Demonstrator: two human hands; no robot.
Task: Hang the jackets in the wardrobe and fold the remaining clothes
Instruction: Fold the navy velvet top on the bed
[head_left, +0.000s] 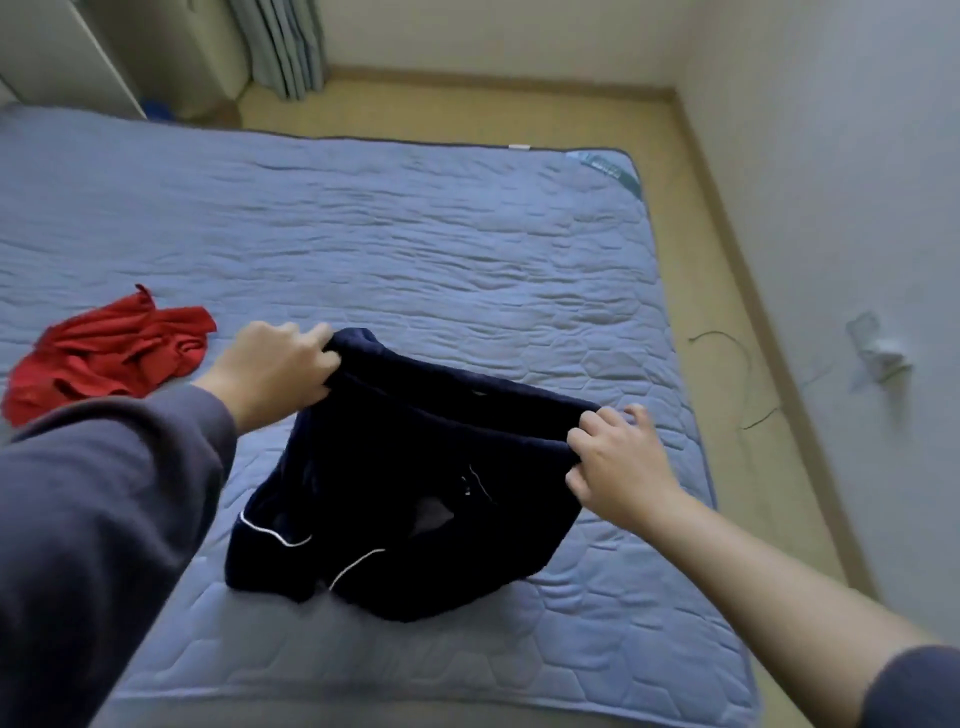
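A dark navy garment (405, 499) with thin white piping is held up over the blue quilted bed (415, 234), its lower part resting crumpled on the cover. My left hand (275, 369) grips its upper left edge. My right hand (613, 457) pinches its upper right edge, so the top edge is stretched between both hands. A crumpled red garment (109, 358) lies on the bed to the left, apart from both hands.
The bed's right edge borders a strip of tan floor (727, 291) along a white wall. A thin cable (748, 374) and a wall outlet with plug (878, 353) are on the right. Curtains (280, 47) and white furniture (62, 52) stand at the back left.
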